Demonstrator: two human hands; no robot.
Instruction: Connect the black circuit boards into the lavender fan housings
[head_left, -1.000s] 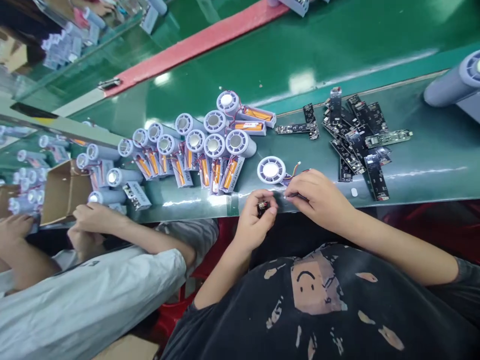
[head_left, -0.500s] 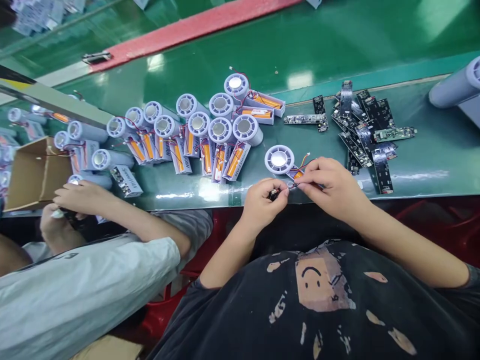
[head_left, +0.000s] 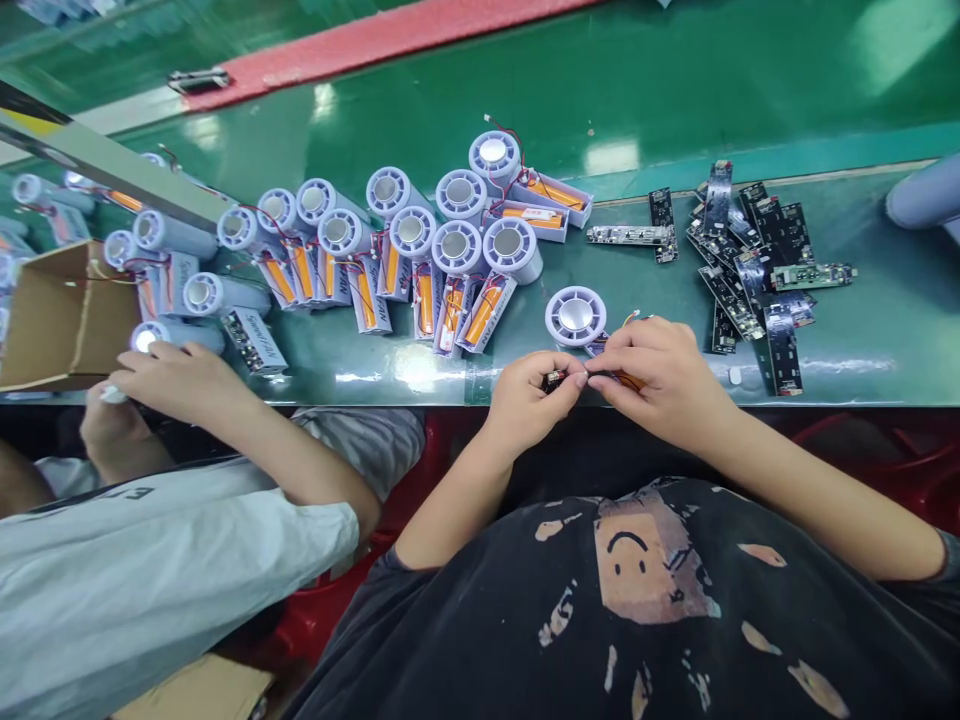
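My left hand (head_left: pixel 529 405) is closed on a small black circuit board (head_left: pixel 553 380), mostly covered by the fingers. My right hand (head_left: pixel 660 375) pinches the end of a thin wire lead, its fingertips meeting those of the left at the board's end. Whether the lead is plugged into the board cannot be made out. Just beyond both hands, a pale purple handheld fan (head_left: pixel 576 316) lies with its round grille and silver centre facing me. The right hand largely hides its handle, from which wires come out.
Several similar fans (head_left: pixel 512 250) with orange batteries in open handles lie left of centre. A heap of black circuit boards (head_left: pixel 750 260) lies to the right. At far left, a co-worker's hand (head_left: pixel 180 385) works beside a cardboard box (head_left: pixel 56 325). Another fan body (head_left: pixel 926 205) stands at the right edge.
The fingertips of my two hands have drawn together at the end of the board; a short gap with wire showed between them before. The view has shifted slightly.
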